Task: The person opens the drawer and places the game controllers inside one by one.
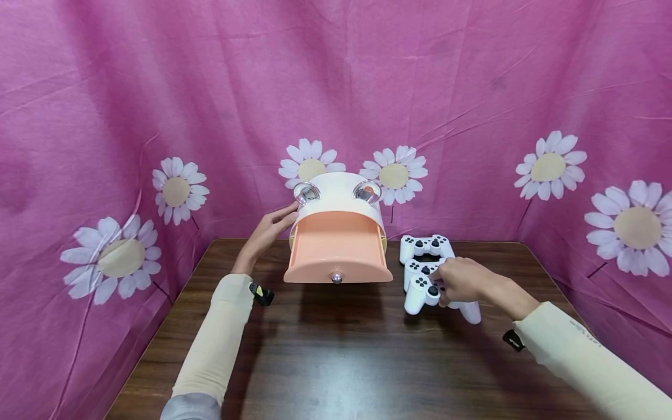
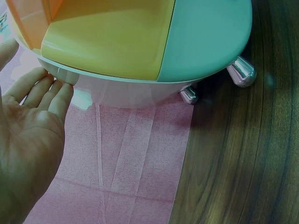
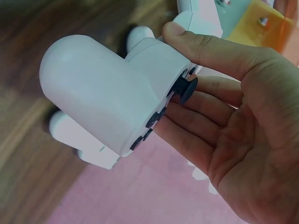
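Note:
A small white drawer cabinet [image 1: 334, 192] with two silver eye-like bulbs stands at the back of the table, its peach top drawer [image 1: 336, 251] pulled out. My left hand [image 1: 266, 234] is at the cabinet's left side; in the left wrist view its extended fingertips touch the white shell beside the yellow drawer front [image 2: 112, 42]. Off to the right, my right hand [image 1: 467, 279] grips a white game controller [image 1: 417, 296] between thumb and fingers. Its black thumbstick [image 3: 187, 89] faces the palm in the right wrist view. Two more white controllers [image 1: 408, 249] lie behind it, partly overlapped.
Below the yellow drawer is a teal drawer front [image 2: 208, 39], and silver feet [image 2: 242, 72] carry the cabinet. The dark wooden table [image 1: 336, 361] ends at a pink flowered curtain [image 1: 236, 116] behind and at the sides.

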A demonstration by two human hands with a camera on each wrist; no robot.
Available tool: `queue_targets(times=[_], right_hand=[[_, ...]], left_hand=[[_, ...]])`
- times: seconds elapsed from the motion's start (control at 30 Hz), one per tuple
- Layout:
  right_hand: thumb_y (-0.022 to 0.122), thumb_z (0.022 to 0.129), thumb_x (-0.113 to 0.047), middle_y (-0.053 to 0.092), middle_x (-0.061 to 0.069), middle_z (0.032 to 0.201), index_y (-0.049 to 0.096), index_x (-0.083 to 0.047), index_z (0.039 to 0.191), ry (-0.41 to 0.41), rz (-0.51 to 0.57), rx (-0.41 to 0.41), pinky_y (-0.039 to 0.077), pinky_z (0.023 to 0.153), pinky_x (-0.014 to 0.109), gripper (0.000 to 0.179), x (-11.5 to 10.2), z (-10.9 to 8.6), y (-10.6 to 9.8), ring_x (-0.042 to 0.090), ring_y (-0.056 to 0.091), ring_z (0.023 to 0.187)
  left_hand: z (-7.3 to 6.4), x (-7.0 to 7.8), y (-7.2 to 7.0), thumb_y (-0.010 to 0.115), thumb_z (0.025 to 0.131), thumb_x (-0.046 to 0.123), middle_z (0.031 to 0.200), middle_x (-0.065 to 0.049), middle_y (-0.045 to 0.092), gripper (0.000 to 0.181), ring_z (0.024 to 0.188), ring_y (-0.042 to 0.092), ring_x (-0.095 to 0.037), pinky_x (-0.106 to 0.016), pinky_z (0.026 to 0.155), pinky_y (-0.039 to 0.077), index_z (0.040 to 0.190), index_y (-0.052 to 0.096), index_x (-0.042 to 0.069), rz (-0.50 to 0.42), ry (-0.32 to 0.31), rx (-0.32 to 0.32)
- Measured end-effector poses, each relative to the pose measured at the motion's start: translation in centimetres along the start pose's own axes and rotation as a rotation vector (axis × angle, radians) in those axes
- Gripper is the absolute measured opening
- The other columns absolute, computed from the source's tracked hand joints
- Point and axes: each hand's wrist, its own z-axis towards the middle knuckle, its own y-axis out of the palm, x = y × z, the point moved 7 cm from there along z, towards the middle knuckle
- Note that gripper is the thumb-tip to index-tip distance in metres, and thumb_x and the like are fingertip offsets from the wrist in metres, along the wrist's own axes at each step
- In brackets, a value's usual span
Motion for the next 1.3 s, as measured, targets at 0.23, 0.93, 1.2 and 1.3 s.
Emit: queue_targets(times=[0.23, 0.93, 1.2, 1.3], right_hand=[[0.095, 0.067, -0.026, 0.044, -0.013, 0.062, 0.064, -0.029, 0.074, 0.019, 0.0, -0.011, 0.036, 0.052, 0.027, 0.032, 0.0, 0.3, -2.2, 0.006, 0.041, 0.057], [0.089, 0.073, -0.022, 0.047, -0.011, 0.06, 0.07, -0.028, 0.078, 0.011, -0.084, 0.015, 0.038, 0.052, 0.031, 0.021, -1.9, 1.4, -10.5, 0.009, 0.044, 0.059], [0.09, 0.077, -0.024, 0.044, -0.01, 0.061, 0.06, -0.029, 0.071, 0.007, -0.096, 0.012, 0.031, 0.053, 0.029, 0.031, -3.0, 2.1, -13.4, 0.009, 0.041, 0.059], [0.09, 0.077, -0.025, 0.043, -0.01, 0.06, 0.058, -0.028, 0.069, -0.005, -0.095, 0.019, 0.03, 0.053, 0.029, 0.034, -3.4, 2.5, -14.4, 0.009, 0.04, 0.058]], left_hand=[[0.0, 0.0, -0.1, 0.063, 0.107, 0.046, 0.168, 0.004, 0.046, 0.056, 0.159, 0.036, -0.019, -0.045, 0.134, 0.031, 0.158, 0.054, 0.024, 0.022, 0.011, 0.01], [0.0, 0.1, 0.0, 0.063, 0.106, 0.049, 0.169, 0.002, 0.045, 0.059, 0.159, 0.036, -0.021, -0.047, 0.133, 0.032, 0.159, 0.053, 0.024, 0.024, 0.005, 0.007], [-0.1, 0.1, 0.0, 0.063, 0.107, 0.048, 0.168, 0.003, 0.046, 0.059, 0.16, 0.035, -0.02, -0.047, 0.134, 0.03, 0.159, 0.052, 0.024, 0.024, 0.002, 0.006], [-0.1, 0.2, -0.1, 0.063, 0.106, 0.049, 0.168, 0.002, 0.046, 0.06, 0.16, 0.035, -0.021, -0.047, 0.134, 0.031, 0.159, 0.052, 0.023, 0.028, 0.008, 0.01]])
